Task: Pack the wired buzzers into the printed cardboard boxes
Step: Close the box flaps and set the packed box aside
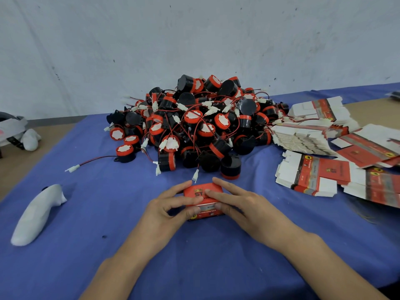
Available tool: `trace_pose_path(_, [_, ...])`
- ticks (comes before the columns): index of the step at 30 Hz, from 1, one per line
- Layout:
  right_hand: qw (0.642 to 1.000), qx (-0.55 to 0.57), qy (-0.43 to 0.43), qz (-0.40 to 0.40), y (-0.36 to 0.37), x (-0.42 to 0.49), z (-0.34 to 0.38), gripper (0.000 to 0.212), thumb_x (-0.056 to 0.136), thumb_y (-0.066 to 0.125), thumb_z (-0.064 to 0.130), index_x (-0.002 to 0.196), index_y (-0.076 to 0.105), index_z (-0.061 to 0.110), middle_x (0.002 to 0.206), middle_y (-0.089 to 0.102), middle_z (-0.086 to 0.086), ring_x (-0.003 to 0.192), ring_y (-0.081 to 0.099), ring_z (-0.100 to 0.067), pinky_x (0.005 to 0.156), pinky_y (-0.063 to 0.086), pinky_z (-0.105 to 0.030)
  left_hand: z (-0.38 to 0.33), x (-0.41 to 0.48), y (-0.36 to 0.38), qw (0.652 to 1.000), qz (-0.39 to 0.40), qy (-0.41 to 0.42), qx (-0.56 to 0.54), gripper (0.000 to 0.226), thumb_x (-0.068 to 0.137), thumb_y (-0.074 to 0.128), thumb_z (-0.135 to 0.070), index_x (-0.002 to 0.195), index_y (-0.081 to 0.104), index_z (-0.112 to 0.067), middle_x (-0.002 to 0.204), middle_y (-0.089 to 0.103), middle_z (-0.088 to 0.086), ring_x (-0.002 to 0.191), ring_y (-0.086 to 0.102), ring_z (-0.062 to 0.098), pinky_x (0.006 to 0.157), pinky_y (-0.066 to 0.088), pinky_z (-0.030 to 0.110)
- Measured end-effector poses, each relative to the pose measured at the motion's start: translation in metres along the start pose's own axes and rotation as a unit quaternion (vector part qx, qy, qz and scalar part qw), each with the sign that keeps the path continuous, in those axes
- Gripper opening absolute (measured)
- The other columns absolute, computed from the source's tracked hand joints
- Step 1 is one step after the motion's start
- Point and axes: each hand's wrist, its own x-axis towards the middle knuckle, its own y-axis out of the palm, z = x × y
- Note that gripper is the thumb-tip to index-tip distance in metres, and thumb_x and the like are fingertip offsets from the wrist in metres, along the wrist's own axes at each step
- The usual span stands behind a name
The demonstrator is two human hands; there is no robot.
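A red printed cardboard box (200, 192) sits on the blue cloth at the centre, closed as far as I can see. My left hand (167, 210) holds its left side, thumb on the front face and fingers on top. My right hand (242, 202) holds its right side, fingers spread across the top and thumb at the front. Behind the box lies a big heap of black and red wired buzzers (194, 124) with red-black wires and white plugs. One buzzer (124, 152) lies apart at the heap's left, its wire stretched out to the left.
Stacks of flat, unfolded printed boxes (313, 176) lie fanned out at the right. A white sock-like object (36, 215) lies on the cloth at the left. The blue cloth (194, 256) covers the table; a pale wall stands behind.
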Motion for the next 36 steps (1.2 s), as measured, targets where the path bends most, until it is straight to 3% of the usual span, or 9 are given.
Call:
trace_pose_path(11, [0.998, -0.053, -0.012, -0.009, 0.002, -0.001, 0.0, 0.045, 0.104, 0.035, 0.048, 0.149, 0.036, 0.052, 0.164, 0.012, 0.026, 0.111, 0.061, -0.019, 0.09, 0.048, -0.028, 0.004, -0.001, 0.0, 0.999, 0.008, 0.026, 0.033, 0.02, 0.076, 0.07, -0.046, 0.093, 0.077, -0.052, 0.135, 0.052, -0.036, 0.122, 0.052, -0.012, 0.089, 0.053, 0.016])
trace_pose_path(15, [0.999, 0.037, -0.004, -0.034, 0.005, -0.001, -0.001, 0.041, 0.102, 0.043, 0.046, 0.143, 0.047, 0.051, 0.161, 0.022, 0.029, 0.116, 0.062, -0.01, 0.096, 0.05, -0.03, 0.007, -0.001, 0.0, 0.997, 0.002, 0.038, 0.061, 0.02, 0.076, 0.067, -0.054, 0.095, 0.075, -0.055, 0.136, 0.048, -0.039, 0.126, 0.049, -0.011, 0.093, 0.052, 0.018])
trace_pose_path(19, [0.988, 0.138, 0.003, -0.063, 0.005, 0.001, -0.003, 0.033, 0.093, 0.051, 0.051, 0.124, 0.062, 0.053, 0.149, 0.034, 0.039, 0.107, 0.062, 0.005, 0.088, 0.05, -0.017, 0.007, -0.001, 0.001, 0.995, 0.007, 0.044, 0.085, 0.021, 0.078, 0.064, -0.059, 0.097, 0.071, -0.054, 0.137, 0.044, -0.04, 0.128, 0.047, -0.009, 0.095, 0.048, 0.015])
trace_pose_path(23, [0.984, 0.168, 0.013, -0.059, 0.004, 0.005, -0.002, 0.017, 0.087, 0.05, 0.06, 0.098, 0.062, 0.063, 0.144, 0.032, 0.042, 0.099, 0.061, 0.008, 0.08, 0.044, -0.009, 0.002, 0.001, 0.003, 0.996, 0.009, 0.035, 0.078, 0.017, 0.075, 0.068, -0.054, 0.092, 0.068, -0.051, 0.135, 0.042, -0.043, 0.125, 0.048, -0.011, 0.094, 0.043, 0.008])
trace_pose_path(25, [0.983, 0.174, 0.018, -0.051, 0.005, 0.006, -0.005, 0.02, 0.086, 0.048, 0.063, 0.101, 0.061, 0.058, 0.145, 0.03, 0.04, 0.11, 0.058, 0.006, 0.084, 0.046, -0.013, 0.001, 0.002, 0.004, 0.997, 0.009, 0.021, 0.072, 0.018, 0.074, 0.069, -0.053, 0.092, 0.068, -0.049, 0.134, 0.041, -0.045, 0.122, 0.049, -0.013, 0.094, 0.044, 0.009])
trace_pose_path(27, [0.98, 0.192, 0.014, -0.043, 0.006, 0.006, -0.006, 0.021, 0.09, 0.051, 0.059, 0.105, 0.061, 0.048, 0.139, 0.043, 0.035, 0.115, 0.058, -0.002, 0.089, 0.05, -0.022, 0.0, 0.002, 0.004, 0.999, 0.005, 0.001, 0.048, 0.02, 0.072, 0.071, -0.052, 0.092, 0.071, -0.048, 0.131, 0.047, -0.041, 0.119, 0.055, -0.007, 0.095, 0.048, 0.016])
trace_pose_path(30, [0.958, 0.28, 0.026, -0.059, 0.002, 0.006, 0.0, 0.017, 0.09, 0.057, 0.051, 0.103, 0.067, 0.044, 0.118, 0.061, 0.025, 0.1, 0.063, -0.004, 0.082, 0.049, -0.017, -0.007, 0.003, 0.005, 0.999, -0.015, -0.03, -0.002, 0.022, 0.072, 0.071, -0.054, 0.092, 0.073, -0.045, 0.123, 0.061, -0.029, 0.11, 0.064, 0.004, 0.091, 0.053, 0.026])
trace_pose_path(33, [0.913, 0.387, 0.042, -0.118, -0.001, 0.01, 0.013, 0.019, 0.092, 0.055, 0.047, 0.099, 0.071, 0.04, 0.099, 0.07, 0.016, 0.091, 0.065, -0.001, 0.078, 0.048, -0.014, -0.019, 0.005, 0.011, 0.997, -0.05, -0.034, -0.049, 0.023, 0.078, 0.061, -0.059, 0.096, 0.07, -0.047, 0.103, 0.07, -0.022, 0.096, 0.068, 0.002, 0.078, 0.055, 0.019])
trace_pose_path(36, [0.863, 0.478, 0.073, -0.147, 0.006, 0.016, 0.031, 0.028, 0.094, 0.05, 0.058, 0.101, 0.066, 0.037, 0.111, 0.067, 0.005, 0.102, 0.066, -0.01, 0.088, 0.052, -0.025, -0.03, 0.005, 0.028, 0.989, -0.085, -0.029, -0.115, 0.028, 0.089, 0.047, -0.057, 0.1, 0.067, -0.041, 0.096, 0.071, -0.017, 0.088, 0.067, 0.0, 0.07, 0.051, 0.012])
